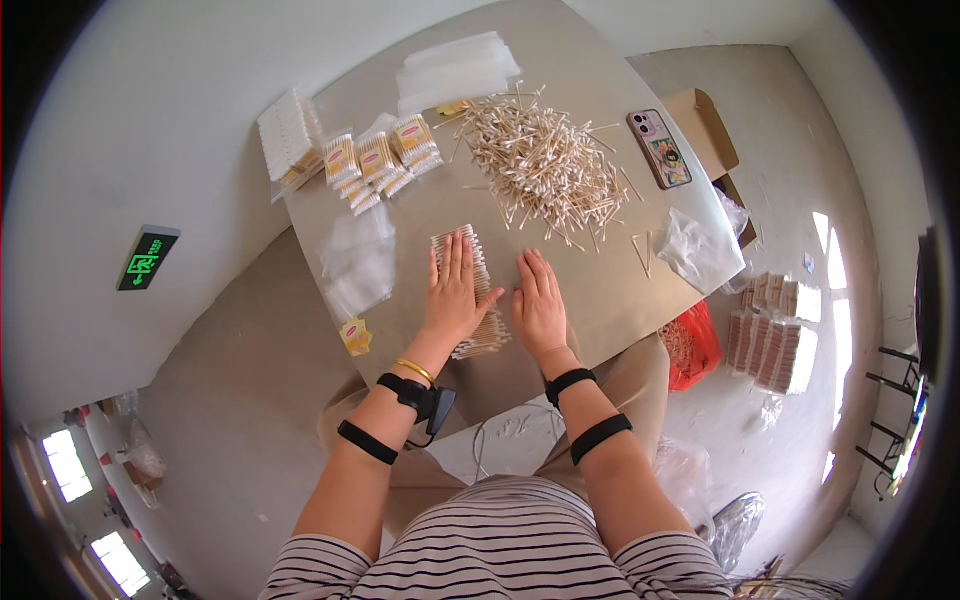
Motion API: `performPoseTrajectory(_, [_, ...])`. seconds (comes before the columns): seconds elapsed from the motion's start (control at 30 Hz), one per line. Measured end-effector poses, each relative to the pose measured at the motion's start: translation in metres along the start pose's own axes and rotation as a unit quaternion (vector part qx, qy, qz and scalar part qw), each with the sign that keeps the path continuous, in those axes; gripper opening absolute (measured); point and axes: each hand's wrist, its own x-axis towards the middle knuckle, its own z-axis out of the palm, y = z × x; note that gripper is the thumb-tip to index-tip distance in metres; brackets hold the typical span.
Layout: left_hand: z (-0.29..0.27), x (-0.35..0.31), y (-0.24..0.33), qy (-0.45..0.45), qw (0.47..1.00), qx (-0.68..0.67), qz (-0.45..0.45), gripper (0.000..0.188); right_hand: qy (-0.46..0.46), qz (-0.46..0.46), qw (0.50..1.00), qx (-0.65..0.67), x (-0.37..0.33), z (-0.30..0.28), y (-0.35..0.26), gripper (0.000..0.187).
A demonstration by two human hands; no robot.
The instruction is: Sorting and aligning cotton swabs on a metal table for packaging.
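Note:
A row of cotton swabs [482, 335] lies side by side near the table's front edge. My left hand [456, 290] rests flat on top of it, fingers stretched out and thumb spread to the right. Just right of the row, my right hand [540, 305] lies on the tabletop with its fingers straight and holds nothing. Beyond both hands is a big loose heap of cotton swabs [545, 160]. Left of the row are clear plastic bags [360, 260] and a small yellow label card [355, 337]. Part of the row is hidden under my left hand.
Filled swab packs [375, 160] are stacked at the back left, beside a larger wrapped bundle [290, 135]. Clear sheets [457, 72] lie at the far edge. A phone [660, 150] and crumpled plastic [698, 250] are on the right. A red bag [692, 347] sits below the table.

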Motion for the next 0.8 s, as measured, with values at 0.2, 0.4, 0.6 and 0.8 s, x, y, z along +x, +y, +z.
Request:
performPoseTrajectory(0.2, [0.002,0.003,0.006,-0.029,0.999,0.04,0.01,0.095,0.005,0.006,1.0,-0.01,0.0,0.003,0.0,0.05])
performPoseTrajectory(0.4, [0.005,0.005,0.002,-0.008,0.999,0.033,0.036,0.093,0.011,-0.003,1.0,-0.011,0.0,0.002,0.0,0.051])
performPoseTrajectory(0.6, [0.001,0.011,0.006,0.002,0.999,-0.004,0.049,0.093,0.014,0.0,1.0,-0.015,-0.002,0.002,0.004,0.048])
performPoseTrajectory(0.8, [-0.001,0.009,-0.018,0.053,0.995,-0.082,0.034,0.094,0.016,0.01,1.0,-0.003,0.0,0.002,-0.002,0.047])
